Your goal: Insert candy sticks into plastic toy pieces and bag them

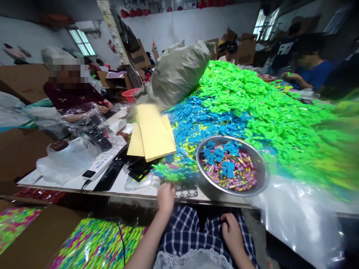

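Fingers of the left hand (166, 197) curl over the surface (73, 183) edge beside green clips (168, 172); right hand (231, 231) rests on the lap, loosely curled, empty, below the steel bowl (260, 168).

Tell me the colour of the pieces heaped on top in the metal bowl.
Blue, over pink and yellow bits in the metal bowl; head view.
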{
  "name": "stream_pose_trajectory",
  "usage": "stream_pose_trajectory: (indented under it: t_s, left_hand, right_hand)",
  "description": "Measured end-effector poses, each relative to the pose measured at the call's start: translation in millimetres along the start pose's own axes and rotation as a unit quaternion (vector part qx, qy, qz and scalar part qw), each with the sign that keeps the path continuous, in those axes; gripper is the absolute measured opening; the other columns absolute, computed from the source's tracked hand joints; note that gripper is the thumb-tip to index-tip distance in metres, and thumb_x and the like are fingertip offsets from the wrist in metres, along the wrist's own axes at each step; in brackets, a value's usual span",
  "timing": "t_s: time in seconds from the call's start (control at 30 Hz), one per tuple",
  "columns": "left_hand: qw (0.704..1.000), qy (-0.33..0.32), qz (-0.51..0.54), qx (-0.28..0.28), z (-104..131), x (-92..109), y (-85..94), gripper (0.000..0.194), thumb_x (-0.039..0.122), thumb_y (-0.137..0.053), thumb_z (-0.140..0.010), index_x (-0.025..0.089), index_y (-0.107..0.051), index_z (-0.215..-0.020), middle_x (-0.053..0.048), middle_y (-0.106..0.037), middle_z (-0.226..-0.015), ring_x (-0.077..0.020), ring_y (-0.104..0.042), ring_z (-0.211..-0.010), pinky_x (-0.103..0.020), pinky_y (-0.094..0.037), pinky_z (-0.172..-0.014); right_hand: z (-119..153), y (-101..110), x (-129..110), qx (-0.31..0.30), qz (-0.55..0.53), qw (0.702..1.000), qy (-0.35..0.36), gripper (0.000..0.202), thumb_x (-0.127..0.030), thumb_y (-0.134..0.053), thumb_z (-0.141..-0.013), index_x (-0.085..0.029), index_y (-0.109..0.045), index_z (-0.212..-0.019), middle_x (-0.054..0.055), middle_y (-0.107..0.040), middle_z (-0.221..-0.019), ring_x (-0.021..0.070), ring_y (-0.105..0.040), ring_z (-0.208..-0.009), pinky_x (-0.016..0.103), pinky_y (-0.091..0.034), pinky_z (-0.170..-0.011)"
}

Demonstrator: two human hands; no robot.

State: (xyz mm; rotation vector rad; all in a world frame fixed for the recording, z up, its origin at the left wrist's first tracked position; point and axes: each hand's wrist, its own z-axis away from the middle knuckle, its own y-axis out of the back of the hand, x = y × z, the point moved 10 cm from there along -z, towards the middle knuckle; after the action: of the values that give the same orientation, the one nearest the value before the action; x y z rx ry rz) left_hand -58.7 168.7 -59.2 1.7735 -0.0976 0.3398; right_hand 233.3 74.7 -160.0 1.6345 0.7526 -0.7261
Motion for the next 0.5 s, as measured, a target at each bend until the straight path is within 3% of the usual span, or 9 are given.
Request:
stream_pose_trajectory:
  t_s: [0.17,0.3,0.4,0.5]
  left_hand:
    - [1.000,-0.004,-0.011,0.004,-1,2,0.7,0.026,0.032,-0.042,-0.082,0.014,-0.061,-0.086,-0.011,-0.061,-0.083,-0.0255,-0.055,-0.086,-0.035,-0.039,-0.076]
    - [1.000,-0.007,-0.011,0.007,-2,2,2.4,0.026,0.031,-0.041,-0.082,0.013,-0.060,-0.084,-0.011,-0.061,-0.081,-0.0262,-0.055,-0.085,-0.035,-0.039,-0.075]
    - [1.000,-0.011,0.000,0.007,-3,1,1.9,0.025,0.029,-0.041,-0.081,0.012,-0.059,-0.084,-0.011,-0.061,-0.081,-0.0273,-0.054,-0.084,-0.036,-0.039,-0.075]
    - [1.000,-0.014,0.020,0.005,-5,-1,0.4,0.026,0.029,-0.041,-0.079,0.012,-0.060,-0.085,-0.012,-0.061,-0.082,-0.0286,-0.054,-0.087,-0.038,-0.039,-0.077]
  right_hand:
    - [0,0,-9,-0.003,-0.004,1.000,0.011,0.019,-0.009,-0.035,-0.067,-0.019,-0.051,-0.068,0.004,-0.052,-0.073,0.0192,-0.051,-0.074,0.031,-0.042,-0.069]
    - [9,12,-57,0.008,-0.022,0.997,0.076,0.020,-0.007,-0.035,-0.068,-0.019,-0.049,-0.061,0.003,-0.049,-0.068,0.0168,-0.049,-0.067,0.028,-0.040,-0.061]
    - [16,47,-111,0.060,-0.085,0.984,0.143,0.022,-0.005,-0.033,-0.072,-0.019,-0.044,-0.059,0.000,-0.043,-0.063,0.0138,-0.046,-0.061,0.025,-0.036,-0.055]
    - [8,99,-152,0.138,-0.106,0.972,0.161,0.022,-0.005,-0.034,-0.075,-0.019,-0.043,-0.062,0.000,-0.040,-0.065,0.0131,-0.043,-0.062,0.026,-0.033,-0.056]
